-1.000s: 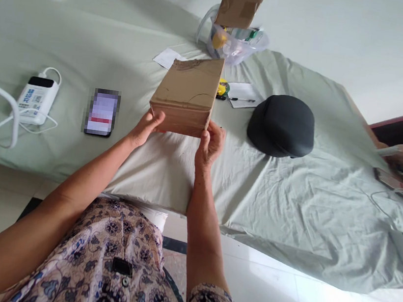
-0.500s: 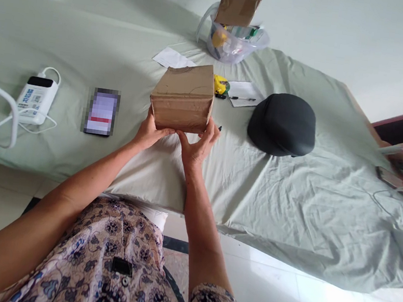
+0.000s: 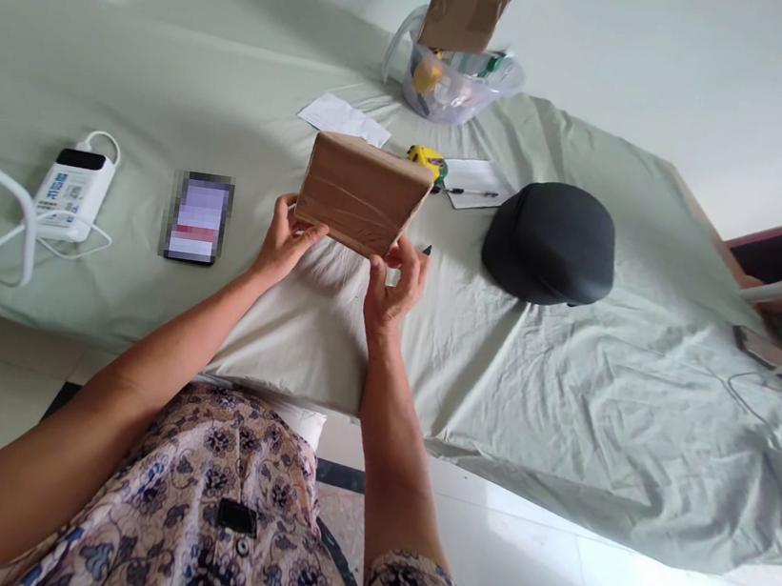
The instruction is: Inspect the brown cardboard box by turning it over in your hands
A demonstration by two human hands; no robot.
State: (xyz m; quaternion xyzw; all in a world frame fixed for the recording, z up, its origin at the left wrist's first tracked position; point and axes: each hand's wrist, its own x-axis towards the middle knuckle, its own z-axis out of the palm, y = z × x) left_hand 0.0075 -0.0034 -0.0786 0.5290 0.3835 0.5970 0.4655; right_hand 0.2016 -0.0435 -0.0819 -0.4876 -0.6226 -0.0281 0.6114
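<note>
A brown cardboard box (image 3: pixel 364 195) is tilted up between my two hands, one taped face turned toward me. My left hand (image 3: pixel 287 243) grips its lower left corner, thumb along the bottom edge. At the lower right corner my right hand (image 3: pixel 396 284) closes on the box with thumb and fingers. A small black tip, perhaps of a pen, shows beside the right hand's fingers; the rest is hidden. Behind the box lie a yellow and green tape measure (image 3: pixel 426 160) and a white paper (image 3: pixel 474 179) with a pen (image 3: pixel 474 192) on it.
A black rounded case (image 3: pixel 552 244) sits to the right. On the left are a phone (image 3: pixel 197 218) and a white power bank (image 3: pixel 75 192) with a cable. At the back, a clear plastic basket (image 3: pixel 452 99) bears another cardboard box (image 3: pixel 468 10). A green cloth (image 3: pixel 595 435) covers the table.
The box has been tipped, so its top has nearly gone from view and one face shows more fully. My right hand has shifted slightly right.
</note>
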